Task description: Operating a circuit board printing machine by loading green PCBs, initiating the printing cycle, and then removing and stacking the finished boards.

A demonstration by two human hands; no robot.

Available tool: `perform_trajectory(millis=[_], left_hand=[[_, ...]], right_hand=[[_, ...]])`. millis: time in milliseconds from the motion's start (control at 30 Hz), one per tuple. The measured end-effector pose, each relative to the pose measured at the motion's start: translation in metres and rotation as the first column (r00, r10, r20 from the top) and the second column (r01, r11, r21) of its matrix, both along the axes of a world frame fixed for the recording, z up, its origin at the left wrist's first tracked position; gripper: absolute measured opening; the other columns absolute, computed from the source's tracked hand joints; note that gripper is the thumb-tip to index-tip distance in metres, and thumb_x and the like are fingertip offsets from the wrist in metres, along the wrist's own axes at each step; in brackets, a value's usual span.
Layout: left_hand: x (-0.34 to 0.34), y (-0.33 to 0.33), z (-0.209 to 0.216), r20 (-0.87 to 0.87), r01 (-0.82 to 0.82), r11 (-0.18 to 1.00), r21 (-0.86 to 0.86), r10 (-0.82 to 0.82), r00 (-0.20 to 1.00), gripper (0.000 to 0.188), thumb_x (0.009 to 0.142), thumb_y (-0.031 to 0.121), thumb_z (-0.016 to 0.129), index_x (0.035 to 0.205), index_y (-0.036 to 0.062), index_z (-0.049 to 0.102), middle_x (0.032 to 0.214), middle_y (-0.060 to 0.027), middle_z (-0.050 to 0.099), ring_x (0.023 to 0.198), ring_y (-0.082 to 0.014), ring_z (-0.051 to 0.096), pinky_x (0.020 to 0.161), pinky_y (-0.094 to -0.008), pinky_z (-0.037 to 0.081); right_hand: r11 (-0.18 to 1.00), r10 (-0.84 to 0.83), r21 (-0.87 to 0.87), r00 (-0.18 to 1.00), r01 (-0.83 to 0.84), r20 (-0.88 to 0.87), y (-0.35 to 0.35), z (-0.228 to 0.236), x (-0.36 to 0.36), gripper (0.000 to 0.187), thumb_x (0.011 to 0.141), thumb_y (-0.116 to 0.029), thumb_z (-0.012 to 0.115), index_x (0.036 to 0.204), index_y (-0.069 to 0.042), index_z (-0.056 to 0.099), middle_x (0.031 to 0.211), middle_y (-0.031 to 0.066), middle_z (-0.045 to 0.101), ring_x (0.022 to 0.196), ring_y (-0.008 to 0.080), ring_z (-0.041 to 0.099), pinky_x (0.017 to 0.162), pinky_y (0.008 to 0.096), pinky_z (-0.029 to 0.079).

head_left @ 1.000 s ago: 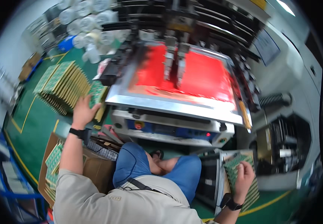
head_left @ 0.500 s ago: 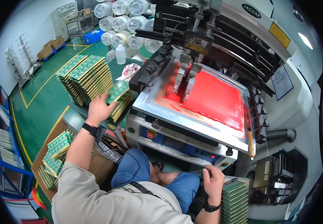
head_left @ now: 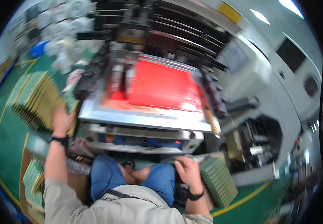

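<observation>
Left of centre in the frame, the person's bare left hand reaches upward, its fingers pointing at a flat green circuit board with pale yellowish edges; the board lies directly above the fingertips in the picture, between them and the black fittings of the printing machine. The hand is blurred, so whether the fingers grip the board or only touch it cannot be told. A tall stack of green boards with yellowish edges stands just beside that hand, toward the left edge. At lower right of centre, the bare right hand hangs with its fingers loosely bent and parted, near a tilted-looking stack of green boards on its right; the fingers point away from that stack, toward the upper left. Across the middle, a silver metal frame surrounds a bright red sheet of wet-looking ink.
</observation>
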State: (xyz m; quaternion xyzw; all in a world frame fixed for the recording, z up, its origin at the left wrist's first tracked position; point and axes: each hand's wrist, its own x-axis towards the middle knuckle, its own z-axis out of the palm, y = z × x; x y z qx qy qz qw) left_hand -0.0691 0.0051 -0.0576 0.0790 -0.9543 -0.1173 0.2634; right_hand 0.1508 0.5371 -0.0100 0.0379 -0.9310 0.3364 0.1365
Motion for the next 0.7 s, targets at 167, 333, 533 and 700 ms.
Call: perform_trajectory(millis=[167,333,533,700], left_hand=[[-0.026,-0.032,-0.031,0.145,0.143,0.965,0.22,-0.177,0.973,0.066,0.095,0.025,0.072,0.153,0.0027,0.05,0.145,-0.0265,0.06,0.135,-0.0414,0.057,0.112,-0.047,0.045],[-0.045,-0.048,-0.045,0.179,-0.001,1.0,-0.005,0.002,0.984,0.063,0.102,0.032,0.062,0.157,0.006,0.045,0.148,-0.0279,0.053,0.135,-0.0473,0.052,0.112,-0.0501,0.044],[-0.044,-0.051,-0.055,0.106,0.034,0.998,-0.052,-0.028,0.994,0.063,0.102,0.037,0.062,0.154,0.0057,0.047,0.146,-0.0277,0.054,0.135,-0.0473,0.051,0.111,-0.0516,0.043],[-0.046,-0.053,-0.058,0.097,0.026,0.999,-0.028,-0.023,0.995,0.061,0.103,0.036,0.062,0.153,0.0042,0.047,0.146,-0.0272,0.053,0.135,-0.0469,0.051,0.111,-0.0515,0.043]], right_hand=[[0.994,0.112,0.011,0.993,-0.112,-0.048,0.002,0.001,-0.021,0.019,0.094,-0.021,0.073,0.106,-0.005,0.075,0.098,0.0165,0.074,0.093,0.0364,0.071,0.084,0.0454,0.057],[0.995,0.1,-0.017,0.991,-0.102,-0.088,-0.01,0.007,-0.024,0.018,0.095,-0.02,0.071,0.106,-0.006,0.073,0.097,0.0135,0.073,0.094,0.0346,0.07,0.085,0.0447,0.057],[0.99,0.138,-0.009,0.99,-0.138,-0.039,-0.009,0.008,-0.024,0.017,0.096,-0.019,0.07,0.107,-0.006,0.072,0.096,0.0129,0.073,0.094,0.0345,0.07,0.085,0.0452,0.056],[0.993,0.109,-0.031,0.991,-0.112,-0.078,-0.001,0.009,-0.021,0.018,0.094,-0.02,0.069,0.102,-0.004,0.071,0.093,0.0166,0.072,0.093,0.0383,0.069,0.084,0.0481,0.056]])
